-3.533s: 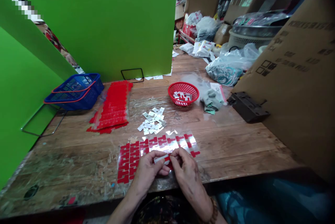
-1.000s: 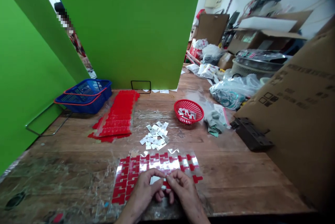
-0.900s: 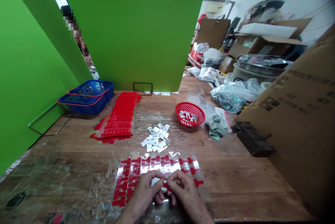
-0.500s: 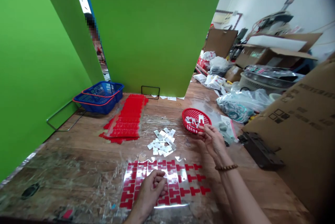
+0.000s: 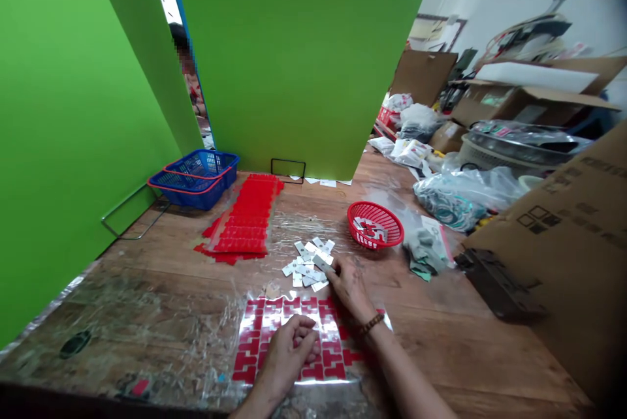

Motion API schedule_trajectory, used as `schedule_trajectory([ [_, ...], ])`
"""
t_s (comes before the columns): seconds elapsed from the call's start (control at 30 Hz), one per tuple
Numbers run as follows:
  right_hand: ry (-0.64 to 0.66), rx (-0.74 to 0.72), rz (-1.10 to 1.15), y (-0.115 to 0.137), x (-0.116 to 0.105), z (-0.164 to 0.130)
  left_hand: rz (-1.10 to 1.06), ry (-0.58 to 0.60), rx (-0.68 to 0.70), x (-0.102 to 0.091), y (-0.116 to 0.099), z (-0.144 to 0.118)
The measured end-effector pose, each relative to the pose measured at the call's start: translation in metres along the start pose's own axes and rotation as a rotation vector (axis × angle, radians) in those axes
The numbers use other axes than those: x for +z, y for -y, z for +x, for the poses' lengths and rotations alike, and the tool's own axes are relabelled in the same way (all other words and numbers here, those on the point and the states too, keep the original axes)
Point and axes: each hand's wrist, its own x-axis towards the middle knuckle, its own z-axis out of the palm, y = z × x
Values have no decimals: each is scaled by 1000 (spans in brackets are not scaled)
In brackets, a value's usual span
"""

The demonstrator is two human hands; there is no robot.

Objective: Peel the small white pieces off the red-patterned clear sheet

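Closest to me, on a worn brown wooden table (image 5: pixel 441 341), the person's left hand (image 5: pixel 290 348) rests over a clear plastic sheet with red T-shaped stickers (image 5: pixel 249 344); its fingers are loosely curled, and since the palm is hidden I cannot tell whether they hold anything. That hand covers the sheet's middle, while the right forearm, with a brown beaded bracelet (image 5: pixel 372 323), crosses its right side, hiding many stickers. Just beyond, the right hand (image 5: pixel 349 283) pinches the near end of a flat silver-white rectangular piece (image 5: pixel 322 263) between thumb and finger; the fingertips are partly concealed, and whether the piece is lifted clear is hard to make out. It lies over a loose pile of similar silver-white pieces (image 5: pixel 302 270). Past that, to the right, a round red plastic basket (image 5: pixel 386 218) holds red-and-white pieces (image 5: pixel 371 230), too jumbled to count, beside a crumpled grey-green cloth (image 5: pixel 424 252). To the left is a stack of bright red sheets (image 5: pixel 247 217), then a blue plastic basket with orange-red handles (image 5: pixel 198 196). At the back stands a tall green panel (image 5: pixel 304 66), its top partly cut off; through a narrow gap at its left, another person (image 5: pixel 196 89) shows only as a blurred sliver.
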Motion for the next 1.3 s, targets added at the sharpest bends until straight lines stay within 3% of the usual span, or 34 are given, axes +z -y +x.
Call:
schedule_trajectory([
  [0.13, 39, 12, 19, -1, -7, 2, 5, 6, 25, -2, 4, 2],
  [0.27, 86, 23, 89, 7, -26, -14, -25, 10, 19, -4, 2, 3],
  [0.4, 255, 83, 192, 21, -37, -48, -70, -16, 44, -2, -8, 3],
  [0.53, 417, 211, 385, 28, -32, -76, -15, 27, 30, 3, -12, 4],
  [0.67, 253, 261, 425, 19, -27, -87, 62, -17, -19, 5, -12, 7],
  [0.77, 113, 301, 359, 6, -32, -93, 65, -54, 21, 2, -14, 10],
  [0.9, 110, 325, 342, -4, -43, -103, 48, -58, 63, 2, -16, 14],
  [1.13, -28, 85, -97, 3, -46, -96, 57, 30, 30, 16, -8, 12],
  [1.3, -19, 29, -273, 6, -37, -91, 55, -19, -7, 13, 4, 15],
])
